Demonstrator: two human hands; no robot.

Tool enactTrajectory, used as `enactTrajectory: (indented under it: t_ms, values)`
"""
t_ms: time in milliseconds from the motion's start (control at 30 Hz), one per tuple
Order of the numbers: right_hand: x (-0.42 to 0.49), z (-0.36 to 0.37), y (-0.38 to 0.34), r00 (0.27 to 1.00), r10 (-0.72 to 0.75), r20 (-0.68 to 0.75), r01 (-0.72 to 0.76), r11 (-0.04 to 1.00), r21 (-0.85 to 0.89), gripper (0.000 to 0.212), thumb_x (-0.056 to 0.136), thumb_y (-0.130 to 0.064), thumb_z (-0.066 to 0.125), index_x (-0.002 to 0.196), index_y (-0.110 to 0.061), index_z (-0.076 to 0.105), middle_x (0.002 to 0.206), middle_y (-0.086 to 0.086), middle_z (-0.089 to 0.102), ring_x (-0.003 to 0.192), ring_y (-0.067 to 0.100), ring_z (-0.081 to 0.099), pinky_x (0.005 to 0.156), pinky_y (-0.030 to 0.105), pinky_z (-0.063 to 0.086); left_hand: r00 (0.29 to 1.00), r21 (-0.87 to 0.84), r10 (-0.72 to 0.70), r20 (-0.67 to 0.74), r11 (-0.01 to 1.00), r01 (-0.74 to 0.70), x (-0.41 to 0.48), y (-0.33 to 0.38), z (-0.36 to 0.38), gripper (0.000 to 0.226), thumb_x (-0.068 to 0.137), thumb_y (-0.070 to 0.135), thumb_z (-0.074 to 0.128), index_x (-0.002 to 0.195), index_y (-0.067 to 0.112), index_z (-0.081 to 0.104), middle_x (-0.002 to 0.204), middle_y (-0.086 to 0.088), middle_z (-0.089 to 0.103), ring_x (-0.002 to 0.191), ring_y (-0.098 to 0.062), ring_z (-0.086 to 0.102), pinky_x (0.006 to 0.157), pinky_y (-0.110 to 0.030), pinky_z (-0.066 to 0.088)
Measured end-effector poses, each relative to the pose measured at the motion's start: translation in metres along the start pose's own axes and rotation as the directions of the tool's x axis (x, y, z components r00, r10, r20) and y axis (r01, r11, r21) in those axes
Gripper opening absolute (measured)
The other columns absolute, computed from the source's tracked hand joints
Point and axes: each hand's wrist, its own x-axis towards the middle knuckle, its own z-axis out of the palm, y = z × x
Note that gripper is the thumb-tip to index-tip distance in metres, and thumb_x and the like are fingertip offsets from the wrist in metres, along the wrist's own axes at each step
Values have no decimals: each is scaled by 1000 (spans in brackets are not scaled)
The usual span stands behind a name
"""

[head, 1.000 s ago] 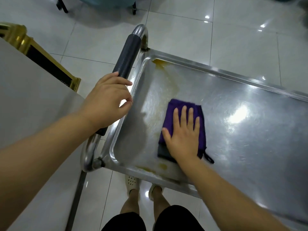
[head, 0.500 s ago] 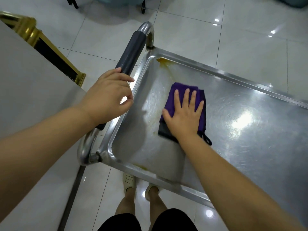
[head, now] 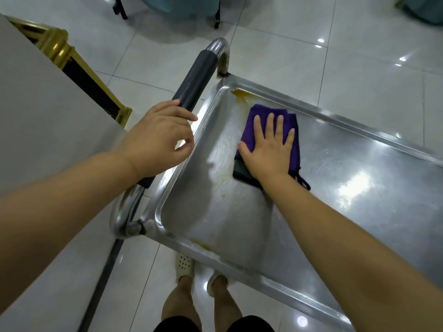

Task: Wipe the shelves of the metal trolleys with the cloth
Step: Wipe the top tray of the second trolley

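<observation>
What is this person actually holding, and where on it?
The left hand has its grip round the trolley handle, on its black padded sleeve. The right hand holds nothing: it presses flat on the purple cloth.

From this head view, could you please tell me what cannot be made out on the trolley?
Head view:
- Any lower shelves: hidden under the top shelf.
- Top shelf's right end: cut off by the frame edge.
- Surface beneath the purple cloth: covered by it and the right hand.
- Middle of the handle: wrapped by the left hand.
</observation>
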Motion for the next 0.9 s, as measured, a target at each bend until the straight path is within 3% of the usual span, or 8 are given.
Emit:
enactTrajectory:
  t_ms: [200,433,667,900]
  values:
    - [-104,26,-39,997,-75,-32,76,997,29,79,91,-64,20,155,-22,4,161,13,0,147,33,-8,116,58,0,1000,4,7,7,1000,-7,-1,1,-1,33,87,32,44,83,19,74,96,4,71,116,-13,54,115,-28,11]
    - [-166,44,-66,998,-65,2,65,998,21,80,89,-65,27,154,-20,13,160,15,10,147,35,1,115,60,7,995,-151,-66,-77,987,54,-7,3,-6,28,91,29,51,100,13,73,116,-2,67,125,-15,47,110,-23,19]
    - [-80,22,-46,1000,-5,29,5,1000,-5,78,88,-67,19,154,-27,0,161,9,-4,147,29,-12,117,55,-3,992,-265,-83,-96,963,55,-9,-6,-3,18,86,21,65,101,13,73,120,-2,65,126,-14,44,108,-5,10]
    - [43,-8,-25,994,109,18,-110,994,20,76,93,-64,23,154,-27,-4,161,7,-10,147,26,-16,117,52,-8,992,-381,-78,-96,924,36,-6,-13,1,19,79,22,66,94,13,73,116,1,66,126,-12,44,110,-12,20]
